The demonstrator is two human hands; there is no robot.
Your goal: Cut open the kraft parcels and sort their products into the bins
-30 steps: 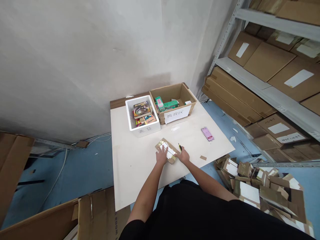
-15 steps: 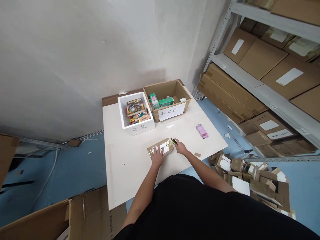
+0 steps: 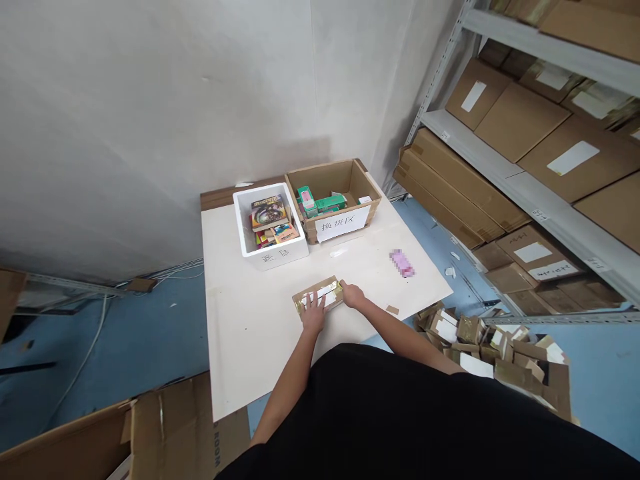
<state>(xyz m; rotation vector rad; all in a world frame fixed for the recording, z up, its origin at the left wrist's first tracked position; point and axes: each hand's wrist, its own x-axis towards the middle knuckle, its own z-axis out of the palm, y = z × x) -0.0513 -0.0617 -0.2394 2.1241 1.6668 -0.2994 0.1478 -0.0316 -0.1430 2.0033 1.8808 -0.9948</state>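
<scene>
On the white desk [image 3: 260, 333], in front of the foam box [image 3: 296, 253], a taped carton [image 3: 327, 289] lies under your left hand [image 3: 313, 316], its fingers spread apart; your right hand [image 3: 353, 295] meets the carton's right end, fingers curled, whether around anything cannot be told.

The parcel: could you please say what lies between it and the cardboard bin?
In the head view, a small whitish scrap lies between the parcel and bin.

Package [image 3: 326, 291], foam box [image 3: 255, 259], carton [image 3: 320, 179] on table [image 3: 250, 360]
</scene>
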